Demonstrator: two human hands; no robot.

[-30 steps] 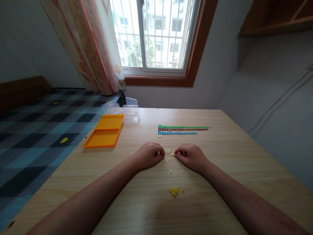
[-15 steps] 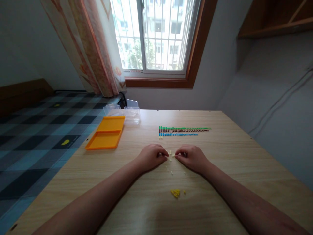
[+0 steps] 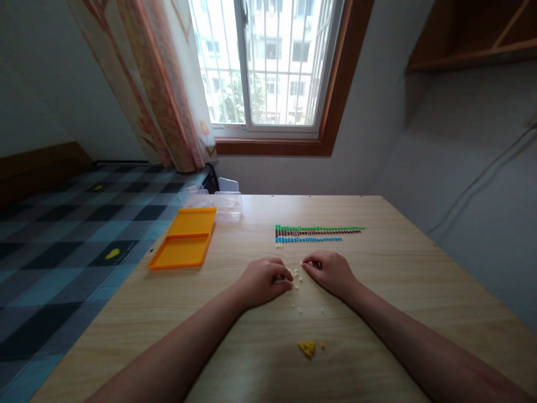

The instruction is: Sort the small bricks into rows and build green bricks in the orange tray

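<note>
My right hand (image 3: 331,270) is closed in a pinch, with a tiny cream block (image 3: 301,263) at its fingertips. Opposite it, my left hand (image 3: 265,281) rests on the table with curled fingers, thumb and forefinger tips slightly apart. Its tips lie beside a loose cluster of small cream blocks (image 3: 296,274); whether they touch one is too small to tell. Beyond the hands run rows of green blocks (image 3: 310,228), dark brown blocks (image 3: 312,233) and blue blocks (image 3: 306,240). A few pale yellow blocks (image 3: 279,246) start another row at its left end.
A small pile of yellow blocks (image 3: 307,348) lies nearer to me, between my forearms. On the left are an orange two-part tray (image 3: 184,250) and clear plastic boxes (image 3: 229,207). A checkered bed (image 3: 84,235) adjoins the wooden table (image 3: 398,280).
My right hand has drawn slightly away from the cream cluster, with a tiny block at its fingertips. My left hand stays beside the cluster. The whole view has shifted a little downward.
</note>
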